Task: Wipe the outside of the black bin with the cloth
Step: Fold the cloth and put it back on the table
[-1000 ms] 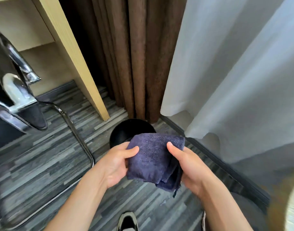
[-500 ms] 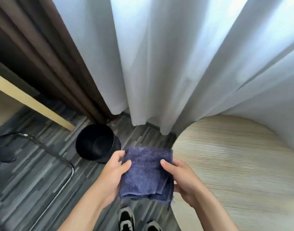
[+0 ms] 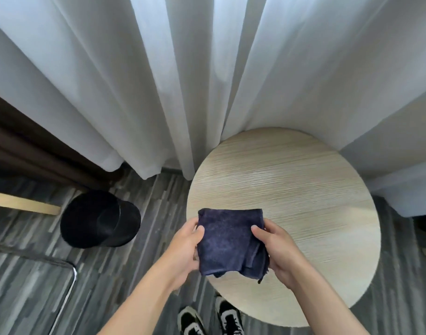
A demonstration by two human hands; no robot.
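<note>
Cloth, dark blue and folded into a thick pad, sits between both hands. The left hand clamps its left edge, thumb on top and fingers curled under. The right hand pinches the right edge the same way, thumb over the top face, where the loose folded layers hang down. Both forearms reach forward from the bottom of the view, palms turned inward toward each other, and the pad is held nearly flat above the near rim of the round surface.

Off to the left of the fingers and a little beyond them, well apart, stands the bin on the floor, near the surface but not touching it. It stands roughly upright, its round mouth facing up toward the camera, so its long axis runs near vertical and only a strip of outer wall shows on its right side. The left hand is the nearer one. Wiping the outside likely means carrying the cloth left and down to that wall.

Behind everything hangs a white curtain.
</note>
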